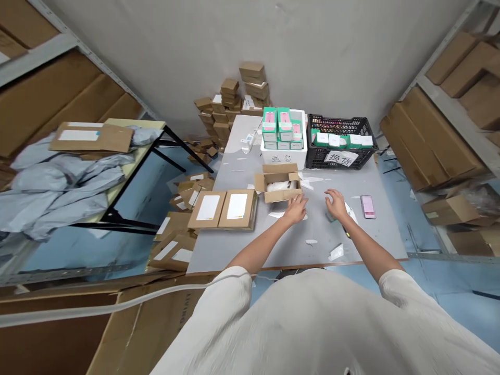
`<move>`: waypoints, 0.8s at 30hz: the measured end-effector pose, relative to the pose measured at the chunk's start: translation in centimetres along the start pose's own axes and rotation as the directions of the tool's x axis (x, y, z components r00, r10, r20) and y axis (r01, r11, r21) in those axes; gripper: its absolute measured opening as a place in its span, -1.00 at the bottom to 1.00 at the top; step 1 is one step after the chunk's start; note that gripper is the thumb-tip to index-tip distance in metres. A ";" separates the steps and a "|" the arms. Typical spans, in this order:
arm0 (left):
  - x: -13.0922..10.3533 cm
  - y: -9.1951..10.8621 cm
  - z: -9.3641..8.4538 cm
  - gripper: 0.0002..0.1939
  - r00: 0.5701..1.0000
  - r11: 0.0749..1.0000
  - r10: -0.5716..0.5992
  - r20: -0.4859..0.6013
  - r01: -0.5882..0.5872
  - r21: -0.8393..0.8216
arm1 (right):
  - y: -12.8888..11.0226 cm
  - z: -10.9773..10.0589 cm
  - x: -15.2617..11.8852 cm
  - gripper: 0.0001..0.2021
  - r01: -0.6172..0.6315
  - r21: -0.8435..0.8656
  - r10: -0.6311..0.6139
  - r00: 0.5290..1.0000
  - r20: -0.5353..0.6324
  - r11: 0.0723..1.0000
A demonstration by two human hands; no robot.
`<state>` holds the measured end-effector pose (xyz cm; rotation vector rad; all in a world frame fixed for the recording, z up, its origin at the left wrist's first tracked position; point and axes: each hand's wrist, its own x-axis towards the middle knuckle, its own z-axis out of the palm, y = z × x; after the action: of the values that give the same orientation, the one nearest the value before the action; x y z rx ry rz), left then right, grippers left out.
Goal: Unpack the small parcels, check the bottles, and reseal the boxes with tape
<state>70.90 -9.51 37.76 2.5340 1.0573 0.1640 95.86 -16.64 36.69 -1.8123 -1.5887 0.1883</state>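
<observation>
A small cardboard box [284,196] stands with its flaps open on the grey table [250,255]. White wrapped material [278,186] shows inside it. My left hand [296,209] is at the box's front right corner, its fingers spread; whether they press on the cardboard is hard to tell. To the right, my right hand [336,203] hovers over the tabletop with fingers apart and holds nothing I can see. Just below that hand lies a small dark green item [330,217], partly hidden. A black and yellow tool [347,233] is half covered by my right forearm.
Two stacks of closed, labelled cartons [234,208] sit at the left. Behind are a white bin [283,158] of green-and-pink boxes and a black crate [339,158]. A pink phone [367,207] and paper scraps [336,252] lie right. A pale cable [117,307] crosses lower left.
</observation>
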 end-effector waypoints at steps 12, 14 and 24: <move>4.7 10.7 9.5 -0.18 0.997 0.876 0.067 0.024 -0.047 -0.481 | 9.5 -4.7 -6.1 -0.51 -0.293 0.112 0.284 0.955 0.088 0.950; 4.9 11.9 11.0 -0.07 1.000 0.838 -0.024 0.010 0.026 -0.545 | 9.6 -4.3 -6.2 -0.48 -0.331 0.143 0.312 0.940 0.138 0.933; 4.1 12.0 11.7 0.07 0.963 0.869 -0.258 -0.077 0.196 -0.454 | 6.6 -3.3 -6.8 -0.43 -0.383 0.172 0.326 0.901 0.286 0.908</move>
<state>84.63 -17.89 31.60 1.9947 1.2031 0.4617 101.39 -24.18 32.96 -1.9400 -1.3162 0.7668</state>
